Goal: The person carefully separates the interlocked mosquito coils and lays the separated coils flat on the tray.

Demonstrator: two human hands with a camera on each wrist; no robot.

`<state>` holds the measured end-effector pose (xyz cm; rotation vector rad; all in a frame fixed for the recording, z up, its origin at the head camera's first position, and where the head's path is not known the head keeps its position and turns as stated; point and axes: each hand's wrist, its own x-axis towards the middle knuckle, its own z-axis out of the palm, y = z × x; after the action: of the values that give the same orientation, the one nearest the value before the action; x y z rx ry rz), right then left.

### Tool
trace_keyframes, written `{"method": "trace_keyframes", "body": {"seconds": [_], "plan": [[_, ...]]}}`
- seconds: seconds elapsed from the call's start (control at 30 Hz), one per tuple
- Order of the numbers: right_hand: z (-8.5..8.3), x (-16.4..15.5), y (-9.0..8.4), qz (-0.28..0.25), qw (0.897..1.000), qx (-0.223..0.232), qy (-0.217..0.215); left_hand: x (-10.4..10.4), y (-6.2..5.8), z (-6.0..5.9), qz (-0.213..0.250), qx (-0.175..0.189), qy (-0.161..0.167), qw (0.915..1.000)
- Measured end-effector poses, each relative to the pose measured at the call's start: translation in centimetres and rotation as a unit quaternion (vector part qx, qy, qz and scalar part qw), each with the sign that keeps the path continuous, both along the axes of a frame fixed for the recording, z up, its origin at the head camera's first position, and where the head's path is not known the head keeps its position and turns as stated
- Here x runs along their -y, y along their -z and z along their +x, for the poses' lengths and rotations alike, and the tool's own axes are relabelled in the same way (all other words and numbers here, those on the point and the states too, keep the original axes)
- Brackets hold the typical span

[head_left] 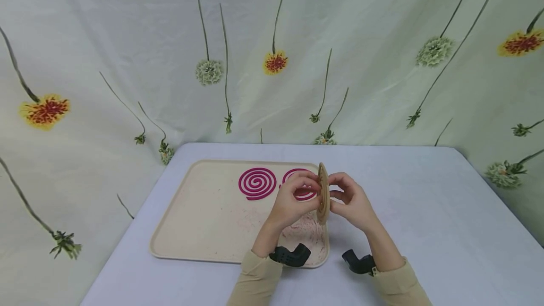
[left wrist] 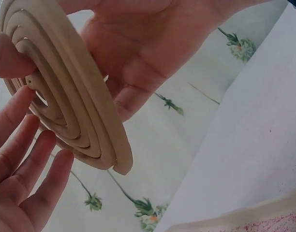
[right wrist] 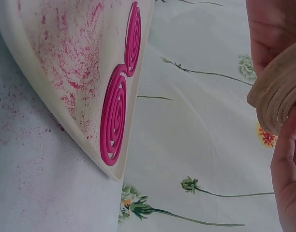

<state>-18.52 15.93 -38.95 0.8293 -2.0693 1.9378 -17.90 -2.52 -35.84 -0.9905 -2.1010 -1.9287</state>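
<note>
Tan spiral coil: held upright on edge, above the tray's right end
Left hand: fingers spread against the coil's face, thumb on it
Right hand: fingers pinching the coil's other side
Tray: on the table, two pink coils lying flat inside

I hold a tan spiral coil on edge between my left hand and right hand, above the tray's right edge; its concentric rings stay joined in a flat disc.
</note>
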Motion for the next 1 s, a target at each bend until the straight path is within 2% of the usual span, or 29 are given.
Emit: {"method": "trace_keyframes", "body": {"seconds": [0.3, 0.57, 0.77, 1.0], "plan": [[0.09, -0.08, -0.09, -0.007, 1.0, -0.023, -0.003, -0.35, -0.01, 0.1, 0.014, -0.005, 0.005, 0.9999], [0.24, 0.01, -0.5, -0.009, 0.999, -0.04, 0.008, -0.77, 0.08, 0.21, 0.038, -0.007, -0.009, 0.9992], [0.38, 0.08, -0.69, 0.002, 0.999, -0.042, -0.006, -0.71, 0.12, 0.21, 0.053, 0.003, 0.011, 0.9985], [0.42, -0.14, -0.51, 0.021, 0.999, -0.044, -0.006, -0.63, -0.04, 0.23, 0.04, 0.016, 0.021, 0.9988]]}}
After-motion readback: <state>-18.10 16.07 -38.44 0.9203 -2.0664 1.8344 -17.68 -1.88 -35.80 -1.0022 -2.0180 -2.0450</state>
